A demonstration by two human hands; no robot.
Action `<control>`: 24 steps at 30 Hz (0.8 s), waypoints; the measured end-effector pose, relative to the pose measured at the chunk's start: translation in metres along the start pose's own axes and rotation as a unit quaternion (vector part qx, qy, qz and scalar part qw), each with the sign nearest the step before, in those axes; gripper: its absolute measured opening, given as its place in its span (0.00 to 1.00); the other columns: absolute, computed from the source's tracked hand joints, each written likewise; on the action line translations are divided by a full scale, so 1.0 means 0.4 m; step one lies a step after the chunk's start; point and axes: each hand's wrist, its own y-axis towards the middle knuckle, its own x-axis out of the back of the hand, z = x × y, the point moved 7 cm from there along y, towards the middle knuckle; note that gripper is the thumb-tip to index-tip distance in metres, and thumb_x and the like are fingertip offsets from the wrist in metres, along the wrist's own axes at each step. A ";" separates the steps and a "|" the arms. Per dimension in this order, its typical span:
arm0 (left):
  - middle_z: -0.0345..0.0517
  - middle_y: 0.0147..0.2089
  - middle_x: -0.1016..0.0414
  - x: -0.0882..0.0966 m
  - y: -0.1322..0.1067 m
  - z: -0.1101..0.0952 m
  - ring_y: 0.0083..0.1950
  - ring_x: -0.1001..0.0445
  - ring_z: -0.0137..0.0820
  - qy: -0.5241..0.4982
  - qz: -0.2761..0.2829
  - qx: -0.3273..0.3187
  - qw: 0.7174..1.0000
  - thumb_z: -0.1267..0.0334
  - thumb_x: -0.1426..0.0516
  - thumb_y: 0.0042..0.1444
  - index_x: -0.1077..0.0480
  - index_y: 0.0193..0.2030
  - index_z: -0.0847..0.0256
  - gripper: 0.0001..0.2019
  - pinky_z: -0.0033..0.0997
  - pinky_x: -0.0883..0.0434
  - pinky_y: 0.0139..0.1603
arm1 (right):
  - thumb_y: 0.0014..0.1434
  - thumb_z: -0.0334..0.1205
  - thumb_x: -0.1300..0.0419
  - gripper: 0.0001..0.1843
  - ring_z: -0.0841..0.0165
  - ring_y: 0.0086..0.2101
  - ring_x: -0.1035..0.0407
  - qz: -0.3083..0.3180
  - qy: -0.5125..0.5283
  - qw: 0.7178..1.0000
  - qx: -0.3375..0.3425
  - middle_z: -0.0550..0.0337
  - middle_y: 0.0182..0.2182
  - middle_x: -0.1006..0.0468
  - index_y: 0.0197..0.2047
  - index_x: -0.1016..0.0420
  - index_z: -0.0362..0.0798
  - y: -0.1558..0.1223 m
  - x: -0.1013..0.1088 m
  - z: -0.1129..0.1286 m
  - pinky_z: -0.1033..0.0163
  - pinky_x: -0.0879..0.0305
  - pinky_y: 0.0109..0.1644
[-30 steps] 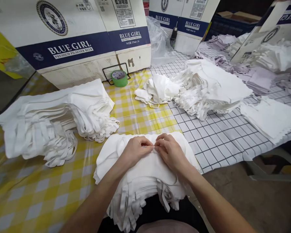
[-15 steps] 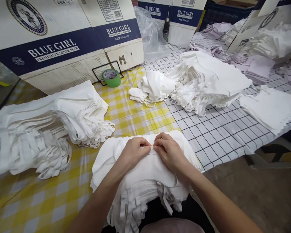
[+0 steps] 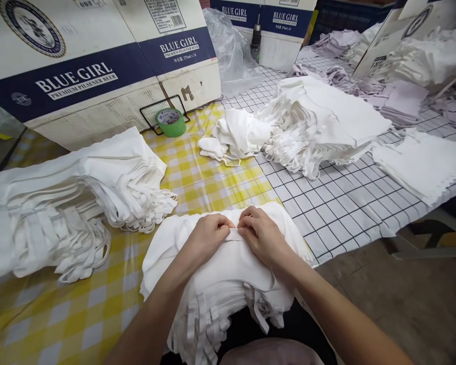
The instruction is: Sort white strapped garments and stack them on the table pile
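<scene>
A thick stack of white strapped garments (image 3: pixel 220 271) lies at the table's front edge, its straps hanging down toward my lap. Both hands are on its top layer, close together. My left hand (image 3: pixel 210 234) pinches a folded edge of the top white garment. Just to its right, my right hand (image 3: pixel 259 232) pinches the same edge, fingers curled and thumb pressed in. The fingertips almost meet, and a narrow band of fabric shows below them.
Another white garment stack (image 3: pixel 110 162) sits at left, a larger pile (image 3: pixel 334 111) at back right, and a flat white stack (image 3: pixel 421 162) at far right. Green tape (image 3: pixel 175 126) lies before a beer carton (image 3: pixel 110 96). A dark-handled tool (image 3: pixel 256 38) stands behind, near clear plastic (image 3: pixel 231 56).
The camera view has shifted slightly. My hands stay pinched on the top garment's edge, with the left hand a little farther from the right.
</scene>
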 end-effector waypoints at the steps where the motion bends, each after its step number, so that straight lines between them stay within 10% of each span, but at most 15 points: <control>1: 0.41 0.34 0.22 0.002 -0.002 -0.002 0.37 0.28 0.32 -0.004 0.008 -0.003 1.000 0.68 0.52 0.47 0.25 0.30 0.59 0.14 0.29 0.35 0.39 | 0.59 0.29 0.47 0.08 0.67 0.39 0.38 0.000 0.000 1.000 0.000 0.60 0.37 0.30 0.29 0.32 0.48 0.000 0.000 0.000 0.60 0.40 0.42; 24: 0.39 0.30 0.23 0.001 -0.001 0.000 0.33 0.28 0.32 0.001 -0.016 -0.025 1.000 0.63 0.47 0.46 0.26 0.27 0.60 0.09 0.28 0.36 0.33 | 0.51 0.28 0.45 0.07 0.68 0.35 0.35 -0.004 -0.006 1.000 -0.016 0.60 0.32 0.29 0.25 0.31 0.48 0.030 -0.001 0.010 0.62 0.39 0.38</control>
